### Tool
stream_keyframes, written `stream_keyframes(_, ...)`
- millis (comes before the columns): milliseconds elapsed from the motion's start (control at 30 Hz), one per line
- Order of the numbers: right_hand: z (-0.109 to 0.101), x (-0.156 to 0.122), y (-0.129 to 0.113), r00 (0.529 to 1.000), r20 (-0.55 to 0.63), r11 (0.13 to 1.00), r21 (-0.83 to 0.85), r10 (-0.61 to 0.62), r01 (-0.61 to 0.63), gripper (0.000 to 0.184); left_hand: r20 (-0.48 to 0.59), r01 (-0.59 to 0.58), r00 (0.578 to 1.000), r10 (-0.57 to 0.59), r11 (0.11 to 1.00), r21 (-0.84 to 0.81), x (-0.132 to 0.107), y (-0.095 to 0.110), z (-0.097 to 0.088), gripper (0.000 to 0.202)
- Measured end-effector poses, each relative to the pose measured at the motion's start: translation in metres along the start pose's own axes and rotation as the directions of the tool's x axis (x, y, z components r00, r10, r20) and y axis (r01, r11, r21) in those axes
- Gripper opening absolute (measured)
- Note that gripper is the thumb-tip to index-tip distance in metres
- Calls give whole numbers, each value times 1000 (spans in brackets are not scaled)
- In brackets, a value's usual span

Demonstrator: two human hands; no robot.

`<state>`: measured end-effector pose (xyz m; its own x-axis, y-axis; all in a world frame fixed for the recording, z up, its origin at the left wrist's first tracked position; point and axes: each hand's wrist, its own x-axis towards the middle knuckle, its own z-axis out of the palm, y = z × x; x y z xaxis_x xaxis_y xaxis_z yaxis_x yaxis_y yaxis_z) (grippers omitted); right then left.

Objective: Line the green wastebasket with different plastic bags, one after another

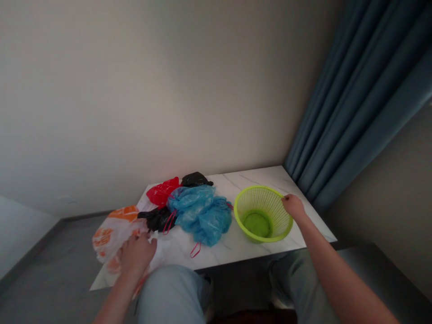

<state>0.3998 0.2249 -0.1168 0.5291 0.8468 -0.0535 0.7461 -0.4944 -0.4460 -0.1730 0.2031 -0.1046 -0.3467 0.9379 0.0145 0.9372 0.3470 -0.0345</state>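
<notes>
Closest to the onlooker, a person's knees in pale denim [172, 292] fill the bottom of the frame, with both forearms reaching past them to the desk [248, 180], which has a white marble pattern. At lower left, the left hand [137, 256] is closed, its fingers bunching the white plastic bag [113, 238] with orange print, which spills over the desk's near corner. At centre right, the right hand [293, 207] is curled at the rim of a lime-green plastic basket [263, 213]. Its fingertips are on the rim, though whether they pinch it or merely rest there cannot be told. The basket stands upright on the desk, its solid green base visible through the open top.

Left of the basket, just beside it, lies a crumpled blue plastic bag [199, 216] with red drawstring loops [195, 250] trailing onto the desk. A black plastic bag [155, 219] lies squashed between the blue and white bags. Farther back are a red plastic bag [162, 191] and a second black plastic bag [195, 179], both at the desk's far edge against the pale wall [135, 99]. A dark teal curtain [351, 103] hangs at upper right, and a grey floor [43, 256] shows at lower left.
</notes>
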Motion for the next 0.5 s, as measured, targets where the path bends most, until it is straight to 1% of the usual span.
stream_keyframes(33, 0, 0, 0, 1000, -25, 1000, 13, -2, 2, 31, -35, -49, 998, 49, 999, -2, 5, 14, -5, 47)
stream_keyframes(67, 0, 0, -1, 998, -68, 1000, 29, -10, 12, 32, -41, -111, 993, 110, 994, -20, 12, 29, -9, 47)
stream_keyframes(100, 0, -1, -2, 991, -130, 998, 46, -26, 32, 35, -38, -180, 983, 179, 983, -46, 20, 44, -11, 47)
stream_keyframes(133, 0, -2, -3, 978, -201, 996, 63, -49, 63, 37, -39, -225, 974, 223, 972, -71, 29, 58, -10, 49)
stream_keyframes(167, -1, -3, -5, 959, -273, 992, 79, -77, 102, 38, -43, -257, 966, 254, 962, -92, 40, 70, -8, 51)
stream_keyframes(233, -3, -6, -9, 916, -380, 977, 113, -127, 182, 36, -36, -274, 962, 271, 954, -125, 60, 88, 0, 57)
stream_keyframes(300, -4, -8, -13, 892, -426, 959, 157, -149, 236, 33, -5, -248, 968, 249, 959, -134, 78, 98, 11, 63)
stream_keyframes(333, -4, -9, -13, 886, -437, 951, 179, -154, 254, 31, 14, -231, 972, 235, 964, -135, 86, 101, 16, 63)
stream_keyframes(367, -5, -9, -14, 883, -443, 943, 198, -158, 268, 30, 32, -218, 974, 225, 966, -136, 92, 102, 20, 59)
stream_keyframes(433, -5, -10, -13, 879, -448, 931, 225, -162, 286, 26, 44, -219, 973, 228, 965, -147, 100, 104, 23, 44)
stream_keyframes(500, -7, -10, -13, 876, -452, 921, 245, -168, 304, 23, -2, -230, 972, 233, 960, -160, 101, 108, 18, 33)
